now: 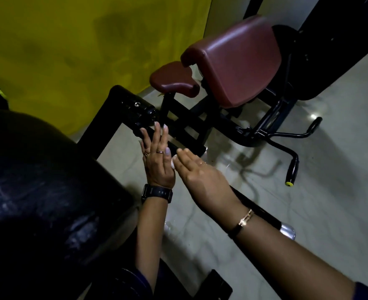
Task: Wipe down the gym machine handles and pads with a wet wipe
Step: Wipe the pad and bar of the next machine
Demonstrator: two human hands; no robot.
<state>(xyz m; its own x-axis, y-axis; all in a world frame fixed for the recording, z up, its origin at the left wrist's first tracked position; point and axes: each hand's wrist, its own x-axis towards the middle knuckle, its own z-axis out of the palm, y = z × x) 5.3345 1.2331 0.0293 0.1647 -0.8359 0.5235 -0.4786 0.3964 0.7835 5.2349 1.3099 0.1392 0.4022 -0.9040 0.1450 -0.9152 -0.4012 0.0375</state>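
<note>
A black pad [38,191] fills the lower left, closest of all, glossy and scuffed. Just past its edge the two hands meet on a black bar [265,215].

The right hand [200,174] lies palm down over the bar, fingers straight and together, thumb out of sight. A scrap of white wipe [173,164] peeps out at its left edge, pressed against the bar beneath the fingers. The left hand [157,163] is just beside it, touching the wipe with its thumb. Its fingers are straight and laid along the bar's far side, gripping nothing.

The left hand wears two rings [160,151] and, at the wrist, one black watch [157,193]. The right wrist carries one bracelet [245,218].

The bar runs from a black frame joint [137,107] down to a chrome end [288,231] behind the right forearm.

Beyond, a second machine has two maroon pads, a large one [239,61] and a small one [174,81]. One yellow-tipped handle [292,169] reaches over the pale floor [330,213]. A yellow wall [70,50] stands behind.
</note>
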